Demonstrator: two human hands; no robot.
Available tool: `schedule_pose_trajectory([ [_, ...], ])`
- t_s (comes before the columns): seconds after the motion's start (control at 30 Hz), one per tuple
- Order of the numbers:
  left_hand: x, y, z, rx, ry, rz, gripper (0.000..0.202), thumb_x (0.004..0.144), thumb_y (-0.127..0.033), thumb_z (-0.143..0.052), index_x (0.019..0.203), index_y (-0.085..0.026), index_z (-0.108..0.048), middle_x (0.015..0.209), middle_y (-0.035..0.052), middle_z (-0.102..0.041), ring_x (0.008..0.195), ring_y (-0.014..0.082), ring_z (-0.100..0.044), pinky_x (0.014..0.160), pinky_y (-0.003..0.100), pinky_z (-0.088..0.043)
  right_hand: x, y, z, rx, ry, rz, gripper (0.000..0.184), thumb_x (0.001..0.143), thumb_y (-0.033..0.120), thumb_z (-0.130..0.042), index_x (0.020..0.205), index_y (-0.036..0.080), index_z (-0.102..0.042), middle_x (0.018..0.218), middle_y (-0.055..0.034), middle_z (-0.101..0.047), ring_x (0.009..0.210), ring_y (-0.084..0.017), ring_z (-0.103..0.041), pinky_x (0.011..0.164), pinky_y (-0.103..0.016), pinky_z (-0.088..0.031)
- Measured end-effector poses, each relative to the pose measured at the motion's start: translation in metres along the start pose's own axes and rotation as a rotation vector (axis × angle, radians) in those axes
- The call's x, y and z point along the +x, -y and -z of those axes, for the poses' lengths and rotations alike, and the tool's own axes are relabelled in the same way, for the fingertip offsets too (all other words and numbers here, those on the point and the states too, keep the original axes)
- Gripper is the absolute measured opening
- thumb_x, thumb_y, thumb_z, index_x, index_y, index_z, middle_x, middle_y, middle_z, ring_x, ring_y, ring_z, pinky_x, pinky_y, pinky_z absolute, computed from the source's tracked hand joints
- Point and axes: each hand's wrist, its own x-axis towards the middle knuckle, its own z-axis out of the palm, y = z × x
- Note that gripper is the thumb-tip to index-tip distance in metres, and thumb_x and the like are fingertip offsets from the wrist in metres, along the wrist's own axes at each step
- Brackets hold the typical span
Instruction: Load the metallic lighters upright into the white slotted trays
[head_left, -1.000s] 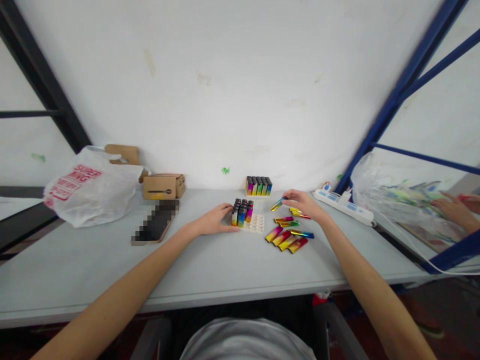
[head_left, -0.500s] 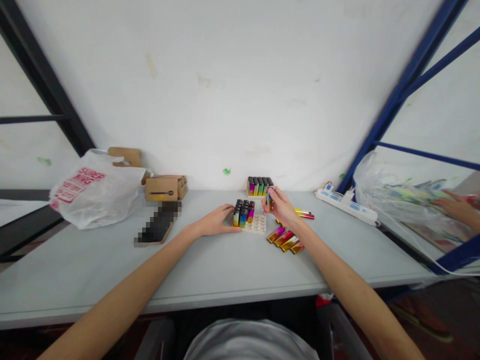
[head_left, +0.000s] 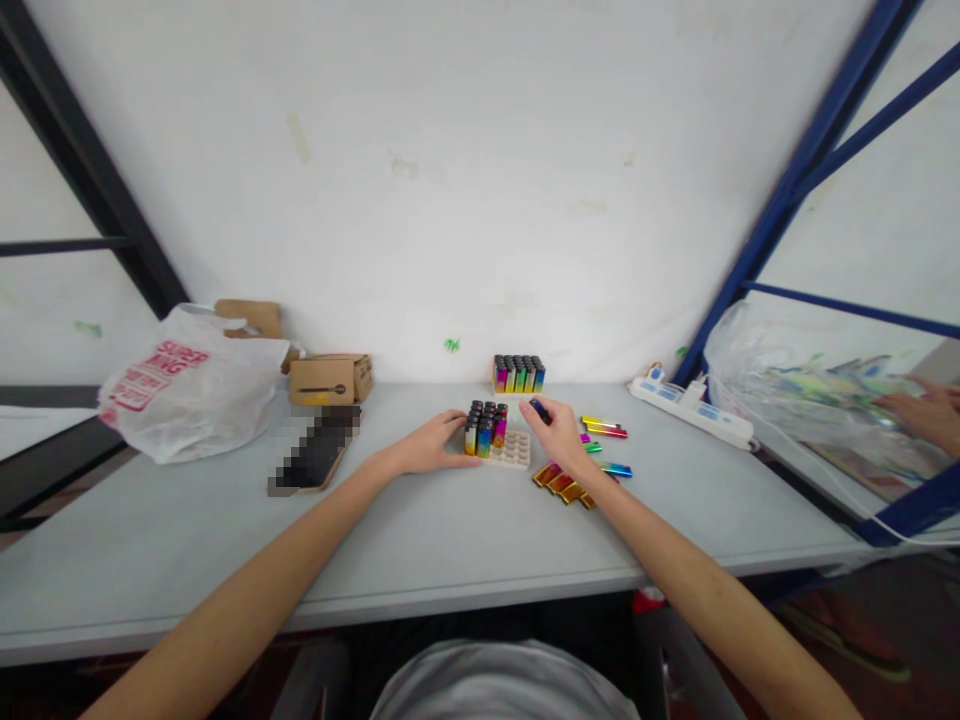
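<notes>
My left hand [head_left: 435, 443] curls round the left end of a white holed tray [head_left: 516, 452], its thumb along the front and its fingers behind. Several metallic-coloured lighters [head_left: 485, 435] with black tops stand upright in the tray's left part; holes show at its right. Just beyond the tray's right end, my right hand [head_left: 561, 432] is closed on a lighter [head_left: 539, 409], tilted, its dark blue-black end showing and the rest hidden by the fingers. Beneath and beside my right wrist lie several loose lighters [head_left: 559, 484], partly covered by the forearm.
Near the wall stands another block of upright lighters [head_left: 519, 374]. A phone [head_left: 322, 450], a small cardboard box [head_left: 330, 380] and a white plastic bag [head_left: 199, 385] are at the left. A power strip [head_left: 694, 410] lies right. Another person's hand [head_left: 926, 405] shows at far right.
My right hand has shifted slightly right and turned, so the lighter in it has gone from upright to tilted. More loose lighters show beside the wrist. My left hand stays at the tray.
</notes>
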Motion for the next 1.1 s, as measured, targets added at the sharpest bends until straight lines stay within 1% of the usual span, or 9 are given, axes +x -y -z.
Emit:
schedule_pose_trajectory([
  [0.17,0.000,0.001,-0.001,0.018,0.003,0.010,0.085,0.081,-0.069,-0.073,0.144,-0.014,-0.054,0.148,0.0189,-0.054,0.136,0.0356,-0.053,0.119,0.046,-0.040,0.002,-0.004,-0.007,-0.053,-0.071,-0.041,0.037,0.088,0.046,-0.048,0.061,0.024,-0.035,0.059,0.0042,-0.035,0.058,-0.013,-0.034,0.056,-0.028,-0.024],
  [0.27,0.000,0.002,-0.001,0.012,-0.010,-0.005,0.084,0.081,-0.070,-0.072,0.143,-0.017,-0.055,0.147,0.0166,-0.056,0.135,0.0349,-0.054,0.118,0.044,-0.042,0.002,-0.005,-0.008,-0.077,-0.067,-0.046,0.040,0.091,0.049,-0.048,0.062,0.024,-0.037,0.058,0.0040,-0.038,0.058,-0.014,-0.037,0.057,-0.028,-0.027],
  [0.4,-0.001,0.000,-0.001,0.018,0.002,0.005,0.084,0.082,-0.069,-0.073,0.144,-0.015,-0.054,0.148,0.0182,-0.054,0.137,0.0351,-0.053,0.119,0.044,-0.040,0.002,-0.002,-0.005,-0.095,0.011,-0.013,0.042,0.098,0.057,-0.047,0.075,0.022,-0.051,0.065,0.0027,-0.051,0.063,-0.016,-0.047,0.061,-0.028,-0.034],
  [0.57,0.000,-0.001,0.000,0.005,-0.004,-0.003,0.082,0.082,-0.067,-0.074,0.144,-0.016,-0.055,0.148,0.0180,-0.055,0.135,0.0355,-0.054,0.119,0.046,-0.040,0.004,0.006,0.006,-0.182,0.164,0.153,0.037,0.106,0.051,-0.040,0.095,0.021,-0.058,0.083,-0.0036,-0.064,0.077,-0.020,-0.058,0.072,-0.031,-0.042],
  [0.63,0.000,-0.001,0.000,-0.002,-0.003,-0.004,0.082,0.082,-0.066,-0.074,0.144,-0.015,-0.055,0.147,0.0183,-0.055,0.135,0.0356,-0.054,0.119,0.046,-0.040,0.006,0.009,0.011,-0.239,0.208,0.253,0.039,0.106,0.052,-0.042,0.092,0.021,-0.060,0.089,-0.0064,-0.065,0.084,-0.021,-0.058,0.077,-0.032,-0.043],
  [0.7,0.000,-0.001,0.000,-0.004,0.000,-0.003,0.083,0.082,-0.067,-0.074,0.143,-0.015,-0.055,0.148,0.0183,-0.055,0.136,0.0360,-0.053,0.120,0.046,-0.039,0.006,0.011,0.016,-0.279,0.244,0.301,0.043,0.105,0.054,-0.043,0.082,0.022,-0.059,0.085,-0.0058,-0.063,0.080,-0.020,-0.056,0.076,-0.032,-0.043],
  [0.87,0.000,0.000,0.000,0.000,-0.014,-0.005,0.083,0.081,-0.070,-0.073,0.142,-0.016,-0.057,0.145,0.0171,-0.057,0.135,0.0361,-0.054,0.119,0.046,-0.040,0.003,0.011,0.017,-0.250,0.356,0.213,0.050,0.103,0.060,-0.047,0.071,0.022,-0.056,0.064,0.0001,-0.057,0.059,-0.016,-0.049,0.061,-0.029,-0.035],
  [1.0,-0.001,-0.002,0.000,-0.013,-0.020,-0.014,0.083,0.081,-0.070,-0.072,0.142,-0.016,-0.057,0.145,0.0168,-0.057,0.134,0.0362,-0.054,0.119,0.047,-0.040,0.001,0.007,0.012,-0.203,0.412,0.185,0.050,0.100,0.061,-0.053,0.069,0.022,-0.058,0.062,0.0000,-0.062,0.057,-0.016,-0.051,0.061,-0.028,-0.035],
  [1.1,-0.002,-0.003,0.001,-0.014,-0.016,-0.011,0.084,0.081,-0.070,-0.072,0.143,-0.016,-0.056,0.146,0.0172,-0.057,0.134,0.0365,-0.054,0.119,0.047,-0.040,0.000,0.004,0.010,-0.194,0.465,0.182,0.047,0.101,0.060,-0.053,0.075,0.022,-0.062,0.063,-0.0007,-0.065,0.056,-0.016,-0.054,0.060,-0.027,-0.035],
])
